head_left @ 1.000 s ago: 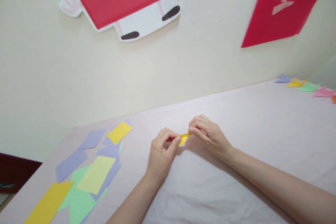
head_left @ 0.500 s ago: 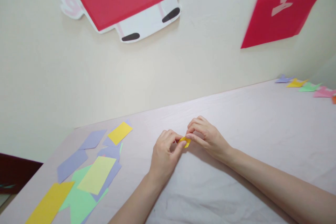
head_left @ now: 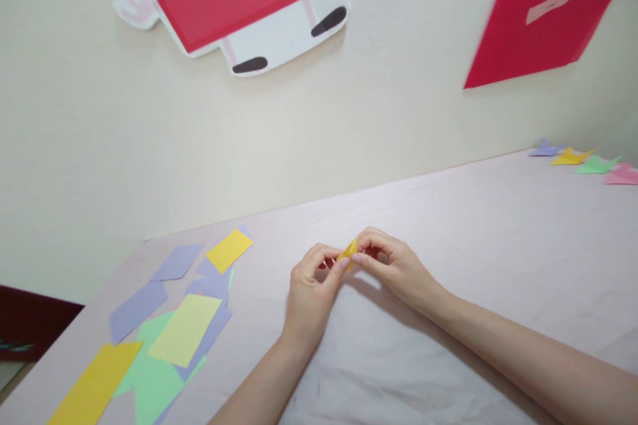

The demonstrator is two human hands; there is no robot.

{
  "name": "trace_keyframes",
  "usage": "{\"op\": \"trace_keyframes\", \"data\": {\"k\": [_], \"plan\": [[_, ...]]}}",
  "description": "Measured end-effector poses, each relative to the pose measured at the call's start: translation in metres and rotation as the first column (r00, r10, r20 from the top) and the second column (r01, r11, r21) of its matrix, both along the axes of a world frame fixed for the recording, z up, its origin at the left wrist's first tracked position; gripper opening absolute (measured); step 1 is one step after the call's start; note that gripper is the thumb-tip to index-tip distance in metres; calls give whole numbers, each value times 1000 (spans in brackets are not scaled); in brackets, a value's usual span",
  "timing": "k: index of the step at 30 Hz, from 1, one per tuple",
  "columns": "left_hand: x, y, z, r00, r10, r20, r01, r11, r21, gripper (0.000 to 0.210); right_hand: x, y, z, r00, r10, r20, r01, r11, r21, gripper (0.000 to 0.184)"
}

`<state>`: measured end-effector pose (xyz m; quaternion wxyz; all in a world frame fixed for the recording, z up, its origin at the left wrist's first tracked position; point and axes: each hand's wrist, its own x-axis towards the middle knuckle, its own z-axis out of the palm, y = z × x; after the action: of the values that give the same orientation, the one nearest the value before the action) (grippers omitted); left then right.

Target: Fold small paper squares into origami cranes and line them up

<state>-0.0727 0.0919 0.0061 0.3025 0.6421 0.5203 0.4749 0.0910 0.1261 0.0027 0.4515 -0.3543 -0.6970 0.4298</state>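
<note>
A small folded piece of yellow paper is pinched between my two hands, above the middle of the cloth-covered table. My left hand grips its left side between thumb and forefinger. On the opposite side, the thumb and fingers of my right hand are closed on the same paper. Part of the folded paper is hidden behind my fingertips, so its full shape does not show.
Loose paper sheets lie at the left: a yellow one, a pale yellow one, green and purple pieces. Folded paper figures, including a green one, stand in a row at the far right. A wall rises behind the table.
The folded yellow paper has been raised slightly and turned, with a pointed part now sticking up between my hands. My right-hand fingers have shifted along its edge. The view has moved a little.
</note>
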Motion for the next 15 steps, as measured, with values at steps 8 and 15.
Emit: {"op": "trace_keyframes", "data": {"k": [8,15], "plan": [[2,2,-2,991,-50,121,66,989,-136,16,1,1,-4,994,4,-105,-18,991,-131,16],[2,4,-5,994,-80,79,92,983,-160,21,2,0,-3,994,28,-109,-48,981,-187,20]]}}
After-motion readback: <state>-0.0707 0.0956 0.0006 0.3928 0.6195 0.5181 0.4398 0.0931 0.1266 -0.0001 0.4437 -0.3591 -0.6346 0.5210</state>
